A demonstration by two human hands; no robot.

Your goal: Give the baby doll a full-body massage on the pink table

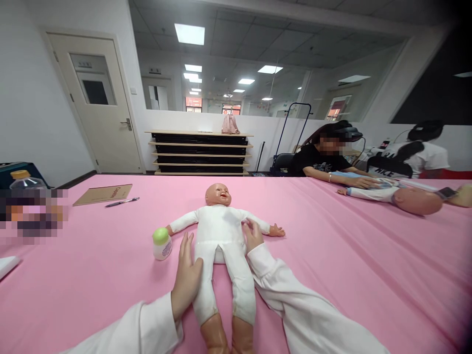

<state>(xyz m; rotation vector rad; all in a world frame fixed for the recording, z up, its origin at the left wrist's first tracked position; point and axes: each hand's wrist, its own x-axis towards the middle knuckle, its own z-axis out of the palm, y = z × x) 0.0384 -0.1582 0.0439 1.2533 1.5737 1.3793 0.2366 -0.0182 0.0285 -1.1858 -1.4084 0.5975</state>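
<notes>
A baby doll with a white cloth body lies face up on the pink-covered table, its arms spread and its feet toward me. Beside its hip and thigh, on the left, is my left hand, fingers stretched out and holding nothing. My right hand rests against the doll's other side near the waist, under its arm; its fingers are extended and partly bent. Close to the doll's hand on the left stands a small white bottle with a green cap.
A brown notebook and a pen lie at the far left, near a yellow-capped bottle. Across the table at the right, a person handles another doll. A second person sits behind.
</notes>
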